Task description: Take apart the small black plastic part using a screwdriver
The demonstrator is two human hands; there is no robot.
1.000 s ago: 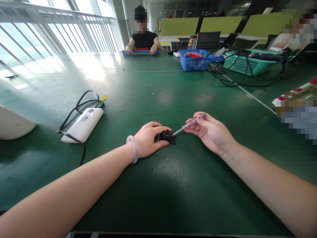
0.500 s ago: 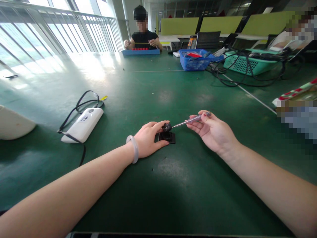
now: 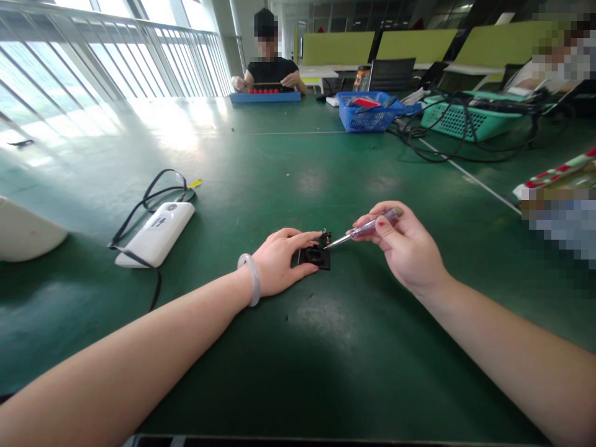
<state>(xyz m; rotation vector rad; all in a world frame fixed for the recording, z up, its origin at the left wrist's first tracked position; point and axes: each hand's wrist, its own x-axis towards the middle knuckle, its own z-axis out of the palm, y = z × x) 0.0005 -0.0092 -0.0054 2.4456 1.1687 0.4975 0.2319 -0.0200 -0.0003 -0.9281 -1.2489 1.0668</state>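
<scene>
On the green table [image 3: 298, 347] lies a small black device [image 3: 315, 255], with an upper part tilted up at its far edge. My left hand [image 3: 284, 261], a pale bangle on its wrist, grips the device from the left, fingers at its far side and thumb along its near side. My right hand [image 3: 405, 242] holds a screwdriver [image 3: 367, 228] with a translucent purple handle. Its metal tip points left and reaches the device's right side; whether it touches cannot be made out.
A white power bank [image 3: 161, 234] with a black cord lies at left, near a white object [image 3: 28, 233]. Farther back are a blue basket [image 3: 367, 121], a green basket [image 3: 465, 121], black cables and a person [image 3: 272, 71] behind a blue tray [image 3: 265, 97].
The device's upper part has swung away from the base and stands more upright. The screwdriver's tip has moved slightly right and down, and my right hand's fingers have curled around the handle.
</scene>
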